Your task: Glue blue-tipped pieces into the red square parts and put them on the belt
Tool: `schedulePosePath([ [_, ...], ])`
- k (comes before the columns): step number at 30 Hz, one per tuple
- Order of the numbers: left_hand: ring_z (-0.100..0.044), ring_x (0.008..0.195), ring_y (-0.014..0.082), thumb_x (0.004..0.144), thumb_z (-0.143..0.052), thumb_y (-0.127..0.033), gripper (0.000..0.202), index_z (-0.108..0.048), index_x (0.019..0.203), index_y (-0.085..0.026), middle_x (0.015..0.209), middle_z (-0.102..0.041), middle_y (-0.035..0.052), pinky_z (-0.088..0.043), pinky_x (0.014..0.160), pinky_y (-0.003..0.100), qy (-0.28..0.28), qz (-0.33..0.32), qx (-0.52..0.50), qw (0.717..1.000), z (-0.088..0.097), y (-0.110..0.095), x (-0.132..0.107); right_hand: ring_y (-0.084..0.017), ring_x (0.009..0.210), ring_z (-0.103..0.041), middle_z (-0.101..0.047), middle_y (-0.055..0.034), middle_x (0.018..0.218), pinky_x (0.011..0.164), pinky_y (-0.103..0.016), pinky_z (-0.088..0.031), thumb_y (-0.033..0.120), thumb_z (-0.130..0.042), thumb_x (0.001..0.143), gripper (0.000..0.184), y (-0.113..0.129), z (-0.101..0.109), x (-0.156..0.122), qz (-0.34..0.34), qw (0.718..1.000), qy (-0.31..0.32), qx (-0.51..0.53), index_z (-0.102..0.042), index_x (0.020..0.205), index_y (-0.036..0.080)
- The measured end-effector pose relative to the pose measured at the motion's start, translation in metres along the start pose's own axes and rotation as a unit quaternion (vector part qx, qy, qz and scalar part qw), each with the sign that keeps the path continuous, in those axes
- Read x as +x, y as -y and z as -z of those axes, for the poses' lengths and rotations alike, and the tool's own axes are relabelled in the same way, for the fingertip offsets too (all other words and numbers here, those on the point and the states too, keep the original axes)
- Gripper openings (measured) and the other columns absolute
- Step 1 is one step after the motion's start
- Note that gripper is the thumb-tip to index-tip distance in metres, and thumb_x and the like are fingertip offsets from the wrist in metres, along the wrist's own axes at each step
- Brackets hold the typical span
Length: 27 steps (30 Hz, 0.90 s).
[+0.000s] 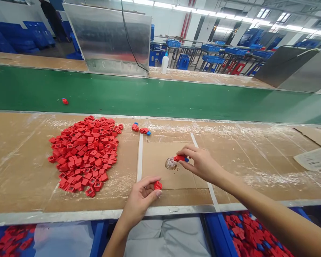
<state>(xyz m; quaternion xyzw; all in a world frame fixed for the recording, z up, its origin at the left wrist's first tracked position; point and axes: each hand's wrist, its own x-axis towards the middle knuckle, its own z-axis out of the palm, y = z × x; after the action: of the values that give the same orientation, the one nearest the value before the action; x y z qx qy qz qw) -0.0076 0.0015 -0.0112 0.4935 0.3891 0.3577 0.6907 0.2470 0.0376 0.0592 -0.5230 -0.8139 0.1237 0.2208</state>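
Observation:
Between the thumb and fingers of my left hand (143, 196) is a small red plastic block (158, 185), held low over the cardboard sheet (155, 153). My right hand (199, 160) pinches a red and blue plastic piece (179, 158) by its blue end. The red end of that piece is at a small round pot (171, 163) set on the cardboard; I cannot tell whether it touches. Dark specks lie around the pot. Left of my hands is a large heap of red blocks (88, 153), many with square openings.
Two red and blue pieces (144, 131) lie behind the cardboard. Another red piece (65, 101) rests on the green belt (104, 92). Blue bins with red parts (246, 232) stand below the table's front edge at both sides. A white bottle (164, 63) stands beyond the belt.

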Motion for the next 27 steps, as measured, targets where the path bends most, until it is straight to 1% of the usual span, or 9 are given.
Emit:
schedulePosePath([
  [8,-0.059,0.092,0.0166,0.083,-0.071,-0.027,0.033,-0.069,0.115,-0.023,0.103,-0.064,0.0044,-0.050,0.082,0.026,0.008,-0.003,-0.001,1.000,-0.0006,-0.0007,-0.0005,-0.020,0.081,-0.060,-0.062,-0.0069,0.090,0.070,-0.033,-0.048,0.016,-0.057,0.089,0.009,-0.0013,-0.0043,0.0016,0.018,1.000,-0.001,-0.006,-0.063,0.095,0.018],
  [12,-0.060,0.092,0.0163,0.084,-0.070,-0.028,0.033,-0.068,0.116,-0.023,0.105,-0.063,0.0047,-0.050,0.081,0.026,0.011,-0.007,0.006,1.000,-0.0008,-0.0002,-0.0014,-0.020,0.079,-0.060,-0.062,-0.0068,0.089,0.068,-0.032,-0.047,0.018,-0.056,0.091,0.007,-0.0018,-0.0050,0.0017,0.028,1.000,-0.004,-0.013,-0.063,0.093,0.018],
  [16,-0.060,0.091,0.0171,0.084,-0.070,-0.030,0.034,-0.068,0.117,-0.022,0.106,-0.064,0.0056,-0.050,0.081,0.027,0.006,-0.011,0.023,1.000,-0.0010,-0.0002,-0.0011,-0.019,0.077,-0.059,-0.062,-0.0065,0.090,0.067,-0.031,-0.047,0.017,-0.058,0.090,0.008,-0.0015,-0.0055,0.0007,0.037,0.999,0.009,-0.030,-0.064,0.094,0.018],
  [23,-0.062,0.092,0.0186,0.083,-0.070,-0.030,0.034,-0.070,0.116,-0.021,0.105,-0.066,0.0065,-0.051,0.082,0.029,0.000,-0.016,0.031,0.999,-0.0017,-0.0031,-0.0014,-0.019,0.077,-0.059,-0.062,-0.0060,0.089,0.066,-0.031,-0.047,0.019,-0.056,0.091,0.007,-0.0001,-0.0070,0.0015,0.029,0.999,0.009,-0.027,-0.063,0.092,0.018],
  [27,-0.061,0.090,0.0178,0.082,-0.071,-0.029,0.035,-0.070,0.116,-0.021,0.107,-0.067,0.0068,-0.051,0.081,0.029,0.000,-0.005,0.024,1.000,-0.0025,-0.0027,-0.0012,-0.020,0.078,-0.060,-0.062,-0.0064,0.088,0.068,-0.033,-0.048,0.021,-0.055,0.092,0.008,0.0003,-0.0027,0.0042,0.029,0.999,0.005,-0.022,-0.062,0.092,0.020],
])
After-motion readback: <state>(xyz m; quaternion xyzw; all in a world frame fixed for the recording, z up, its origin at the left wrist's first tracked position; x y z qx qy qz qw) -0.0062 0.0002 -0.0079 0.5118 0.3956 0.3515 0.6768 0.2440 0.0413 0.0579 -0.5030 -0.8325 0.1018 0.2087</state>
